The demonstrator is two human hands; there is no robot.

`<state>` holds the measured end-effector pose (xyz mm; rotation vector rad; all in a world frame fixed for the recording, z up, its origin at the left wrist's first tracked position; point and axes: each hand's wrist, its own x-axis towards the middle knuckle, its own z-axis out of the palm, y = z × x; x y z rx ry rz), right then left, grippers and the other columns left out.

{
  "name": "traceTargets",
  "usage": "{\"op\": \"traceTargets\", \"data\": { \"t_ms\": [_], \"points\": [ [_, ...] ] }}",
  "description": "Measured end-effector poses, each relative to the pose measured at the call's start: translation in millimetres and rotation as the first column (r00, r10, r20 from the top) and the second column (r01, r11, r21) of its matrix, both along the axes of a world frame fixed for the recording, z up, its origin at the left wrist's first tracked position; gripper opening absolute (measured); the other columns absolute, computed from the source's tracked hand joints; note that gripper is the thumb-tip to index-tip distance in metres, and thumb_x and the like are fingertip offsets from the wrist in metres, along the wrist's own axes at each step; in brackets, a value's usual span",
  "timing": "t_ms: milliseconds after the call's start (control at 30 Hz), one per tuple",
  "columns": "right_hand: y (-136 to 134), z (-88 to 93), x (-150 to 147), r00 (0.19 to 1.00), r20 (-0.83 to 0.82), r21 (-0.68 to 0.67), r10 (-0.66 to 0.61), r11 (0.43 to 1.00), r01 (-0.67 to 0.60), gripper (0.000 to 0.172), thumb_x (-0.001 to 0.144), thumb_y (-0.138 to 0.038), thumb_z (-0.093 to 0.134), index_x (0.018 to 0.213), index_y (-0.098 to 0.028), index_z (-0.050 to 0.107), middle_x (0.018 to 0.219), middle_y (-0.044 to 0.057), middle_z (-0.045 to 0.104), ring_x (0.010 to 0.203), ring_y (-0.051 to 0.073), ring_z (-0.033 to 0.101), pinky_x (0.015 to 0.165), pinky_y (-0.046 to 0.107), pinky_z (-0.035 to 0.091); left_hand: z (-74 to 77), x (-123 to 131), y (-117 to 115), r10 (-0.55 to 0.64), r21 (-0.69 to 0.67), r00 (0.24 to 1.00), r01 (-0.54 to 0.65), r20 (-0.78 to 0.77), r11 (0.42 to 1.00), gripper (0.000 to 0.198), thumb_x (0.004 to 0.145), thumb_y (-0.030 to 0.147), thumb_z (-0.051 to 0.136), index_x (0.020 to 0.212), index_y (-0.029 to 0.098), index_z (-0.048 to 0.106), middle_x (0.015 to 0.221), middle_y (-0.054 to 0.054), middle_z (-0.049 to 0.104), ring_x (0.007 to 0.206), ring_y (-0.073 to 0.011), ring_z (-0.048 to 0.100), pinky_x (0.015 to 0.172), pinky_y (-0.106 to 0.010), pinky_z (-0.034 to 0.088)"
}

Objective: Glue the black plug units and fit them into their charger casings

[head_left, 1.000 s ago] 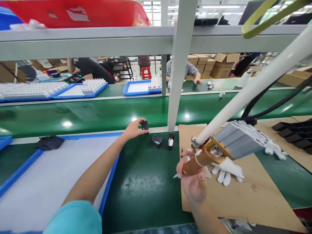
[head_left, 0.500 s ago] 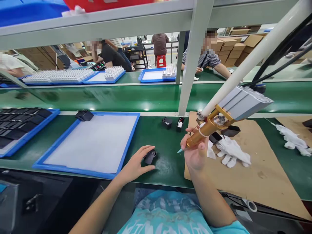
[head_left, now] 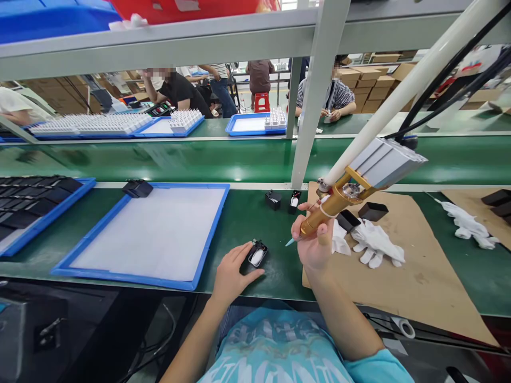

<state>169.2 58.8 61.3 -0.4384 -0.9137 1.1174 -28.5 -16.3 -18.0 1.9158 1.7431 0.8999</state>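
My left hand (head_left: pixel 235 274) has its fingers and thumb around a small open black housing (head_left: pixel 265 249) on the green bench. A white oval part and bits of wiring show inside it. My right hand (head_left: pixel 315 244) is closed around the gold barrel of a glue dispensing gun (head_left: pixel 319 218). Its pale blue nozzle tip (head_left: pixel 290 242) points down and left, a little to the right of the housing and apart from it. Further back stand two more black housings, one dark (head_left: pixel 273 200) and one with a white part inside (head_left: pixel 294 201).
A blue-rimmed tray (head_left: pixel 194 284) with a white liner lies to the left, a black housing (head_left: pixel 138 188) on its back corner. White gloves (head_left: pixel 377 242) and black boxes lie on cardboard (head_left: pixel 423 276) at right. A metal post (head_left: pixel 305 133) and shelf rise ahead; co-workers sit beyond.
Under my left hand the housing has turned so its open side with the white part shows, and both have shifted right. The dispensing gun in my right hand has moved slightly left.
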Motion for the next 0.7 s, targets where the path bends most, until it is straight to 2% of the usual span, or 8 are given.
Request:
{"op": "traceTargets", "data": {
  "t_ms": [67, 133, 233, 333, 400, 600, 700],
  "points": [
    [-1, 2.0, -3, 1.000, 0.013, -0.013, 0.001, 1.000, -0.001, 0.034, 0.084, -0.051, 0.056, 0.111, -0.032, 0.048, 0.103, 0.000, 0.059, 0.046, 0.007, 0.050, 0.041, 0.024, 0.033, -3.7, 6, 1, 0.028, 0.000, 0.997, -0.028, -0.070, 1.000, 0.050, 0.076, 0.047, 0.073, 0.122, 0.029, 0.065, 0.125, -0.008, 0.067, 0.119, -0.0331, 0.057, 0.103, -0.052, 0.045],
    [-2, 4.1, -7, 1.000, 0.023, -0.027, -0.003, 1.000, 0.004, 0.036, 0.083, -0.052, 0.056, 0.113, -0.032, 0.047, 0.102, 0.000, 0.059, 0.045, 0.007, 0.049, 0.041, 0.024, 0.034, -5.6, 10, 4, 0.053, -0.007, 0.996, -0.054, -0.073, 0.999, 0.040, 0.077, 0.043, 0.070, 0.114, 0.026, 0.068, 0.115, -0.010, 0.071, 0.112, -0.0331, 0.060, 0.097, -0.052, 0.047],
    [-4, 7.2, -14, 1.000, 0.006, -0.034, 0.018, 0.999, -0.018, 0.037, 0.083, -0.053, 0.056, 0.112, -0.032, 0.046, 0.101, 0.000, 0.060, 0.044, 0.006, 0.049, 0.039, 0.024, 0.034, -4.2, 14, 7, 0.045, -0.050, 0.999, -0.044, 0.018, 0.998, 0.039, 0.080, 0.037, 0.065, 0.117, 0.026, 0.067, 0.104, -0.007, 0.072, 0.099, -0.0276, 0.066, 0.087, -0.043, 0.053],
    [-5, 9.6, -24, 0.999, -0.014, -0.028, 0.053, 0.998, -0.053, 0.037, 0.083, -0.056, 0.056, 0.109, -0.030, 0.047, 0.100, 0.000, 0.060, 0.043, 0.006, 0.048, 0.037, 0.023, 0.031, 0.7, 15, 5, 0.031, -0.104, 0.993, -0.019, 0.116, 0.994, 0.047, 0.081, 0.036, 0.061, 0.128, 0.029, 0.060, 0.101, -0.002, 0.073, 0.085, -0.0216, 0.069, 0.080, -0.035, 0.056],
    [-4, 10.2, -30, 0.997, -0.015, -0.013, 0.076, 0.997, -0.077, 0.038, 0.084, -0.056, 0.056, 0.109, -0.030, 0.048, 0.100, 0.001, 0.061, 0.043, 0.006, 0.048, 0.037, 0.023, 0.032, 4.6, 15, 2, 0.036, -0.127, 0.984, -0.014, 0.174, 0.992, 0.047, 0.081, 0.035, 0.061, 0.128, 0.029, 0.059, 0.102, 0.000, 0.074, 0.079, -0.0192, 0.069, 0.077, -0.032, 0.057],
    [-5, 9.1, -38, 0.991, -0.053, 0.046, 0.125, 0.991, -0.123, 0.040, 0.087, -0.052, 0.055, 0.118, -0.029, 0.050, 0.101, 0.002, 0.063, 0.043, 0.006, 0.050, 0.036, 0.023, 0.033, 15.5, 14, -2, 0.065, -0.115, 0.963, -0.036, 0.263, 0.993, 0.045, 0.078, 0.034, 0.062, 0.122, 0.026, 0.061, 0.102, -0.001, 0.074, 0.081, -0.0189, 0.070, 0.076, -0.031, 0.059],
    [-6, 8.5, -38, 0.988, -0.079, 0.056, 0.133, 0.990, -0.129, 0.035, 0.088, -0.050, 0.055, 0.115, -0.028, 0.053, 0.101, 0.002, 0.063, 0.043, 0.005, 0.050, 0.037, 0.022, 0.033, 18.7, 14, -2, 0.046, -0.104, 0.963, -0.019, 0.265, 0.994, 0.046, 0.077, 0.033, 0.062, 0.122, 0.028, 0.061, 0.106, 0.000, 0.074, 0.086, -0.0198, 0.071, 0.079, -0.032, 0.060]
  ]
}}
